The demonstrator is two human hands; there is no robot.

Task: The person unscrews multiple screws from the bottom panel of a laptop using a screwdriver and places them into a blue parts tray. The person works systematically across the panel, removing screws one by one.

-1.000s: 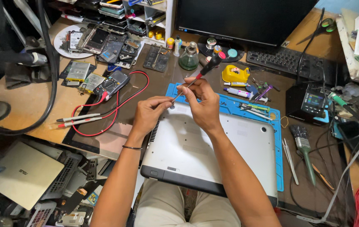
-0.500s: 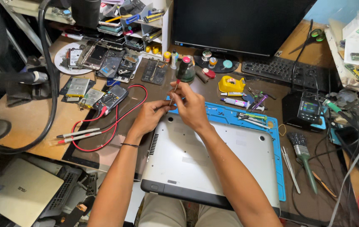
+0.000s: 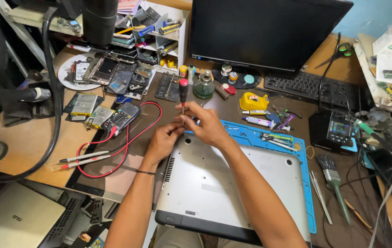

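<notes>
On the desk (image 3: 30,138), a dark monitor (image 3: 265,32) is filling the twelve o'clock edge, with a keyboard (image 3: 306,85) sitting under its right side. At centre, a silver laptop (image 3: 223,183) is lying base-up on a blue mat (image 3: 269,135), its far-left corner pointing toward eleven o'clock. Both forearms are reaching up from six o'clock to that corner. The right hand (image 3: 207,126) is curling its fingers around the shaft of a screwdriver (image 3: 183,94), which is standing upright with its red-and-black handle at twelve o'clock, above the hands. The left hand (image 3: 164,140) is pinching thumb and fingers closed at the lower end of the shaft, just over the laptop corner; the tip itself is hidden. At nine o'clock, a multimeter (image 3: 120,118) is trailing red leads (image 3: 113,156) across the desk. At three o'clock, a brush (image 3: 331,172) is lying beside tweezers (image 3: 320,195). A yellow tape measure (image 3: 254,101) is sitting at one o'clock.
</notes>
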